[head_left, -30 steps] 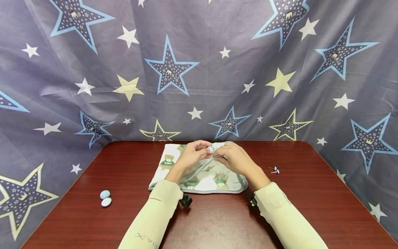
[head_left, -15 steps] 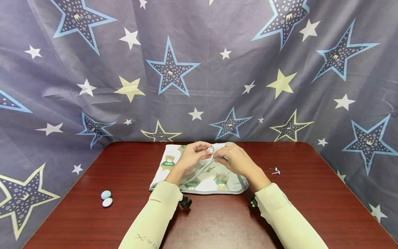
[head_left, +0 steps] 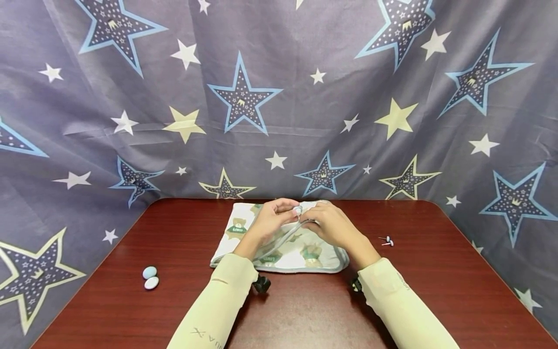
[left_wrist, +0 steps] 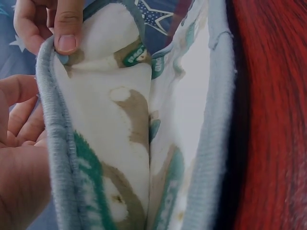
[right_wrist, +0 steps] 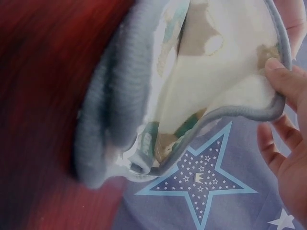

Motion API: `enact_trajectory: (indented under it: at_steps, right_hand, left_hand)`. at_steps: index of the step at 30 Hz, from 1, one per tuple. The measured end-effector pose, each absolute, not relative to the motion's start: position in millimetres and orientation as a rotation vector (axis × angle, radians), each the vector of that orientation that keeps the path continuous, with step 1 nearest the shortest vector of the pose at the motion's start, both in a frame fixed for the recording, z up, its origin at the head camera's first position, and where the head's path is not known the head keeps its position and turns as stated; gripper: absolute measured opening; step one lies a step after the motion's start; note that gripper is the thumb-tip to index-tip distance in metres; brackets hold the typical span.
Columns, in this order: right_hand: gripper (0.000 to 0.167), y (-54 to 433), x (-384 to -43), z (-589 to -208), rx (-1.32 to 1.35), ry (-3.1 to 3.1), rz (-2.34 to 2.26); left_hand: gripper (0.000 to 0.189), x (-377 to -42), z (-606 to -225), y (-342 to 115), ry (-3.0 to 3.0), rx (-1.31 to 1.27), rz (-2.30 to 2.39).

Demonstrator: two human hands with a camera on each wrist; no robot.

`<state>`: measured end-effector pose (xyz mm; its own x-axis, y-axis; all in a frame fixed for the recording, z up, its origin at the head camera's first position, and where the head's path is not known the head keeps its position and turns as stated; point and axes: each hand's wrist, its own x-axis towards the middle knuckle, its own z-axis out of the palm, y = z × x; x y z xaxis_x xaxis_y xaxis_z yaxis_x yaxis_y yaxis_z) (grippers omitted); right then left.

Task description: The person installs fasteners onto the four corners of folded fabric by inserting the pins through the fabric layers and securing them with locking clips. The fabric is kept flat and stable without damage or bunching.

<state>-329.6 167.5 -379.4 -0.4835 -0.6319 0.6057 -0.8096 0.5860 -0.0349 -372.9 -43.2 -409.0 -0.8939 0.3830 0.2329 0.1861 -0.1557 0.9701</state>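
A folded white blanket [head_left: 287, 252] with teddy bear prints and grey-blue edging lies at the middle of the table. My right hand [head_left: 324, 220] pinches a raised edge of it; in the right wrist view the thumb [right_wrist: 283, 76] presses on the cloth just inside the edging. Close beside it, my left hand [head_left: 271, 220] pinches a small round whitish piece [head_left: 298, 210] by that edge. In the left wrist view the left hand [left_wrist: 24, 177] is partly hidden behind the lifted blanket layer [left_wrist: 105, 100], which stands apart from the layer below.
Two small pins [head_left: 387, 241] with round pale heads lie on the table to the right. At the left are a light-blue oval cap [head_left: 149, 272] and a white oval cap [head_left: 151, 283]. A star-printed curtain [head_left: 279, 97] hangs behind the table's far edge.
Both hands stay at the blanket's raised edge with hardly any movement. The whole head view has shifted slightly.
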Motion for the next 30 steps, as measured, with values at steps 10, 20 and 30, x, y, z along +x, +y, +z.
enact_trajectory:
  at_steps: [10,20,30]
  right_hand:
    - [0.014,167.8,-331.6,-378.1,1.146,-2.265,0.433]
    - [0.013,168.2,-330.1,-378.1,1.11,-2.313,0.486]
    - [0.014,168.1,-329.5,-381.2,1.015,-2.31,0.54]
  left_hand:
    - [0.03,-374.0,-408.4,-44.3,1.876,0.641,2.218]
    - [0.027,-374.0,-408.1,-49.7,2.109,0.795,2.088]
    - [0.019,-371.4,-410.1,-49.5,2.431,0.945,1.948]
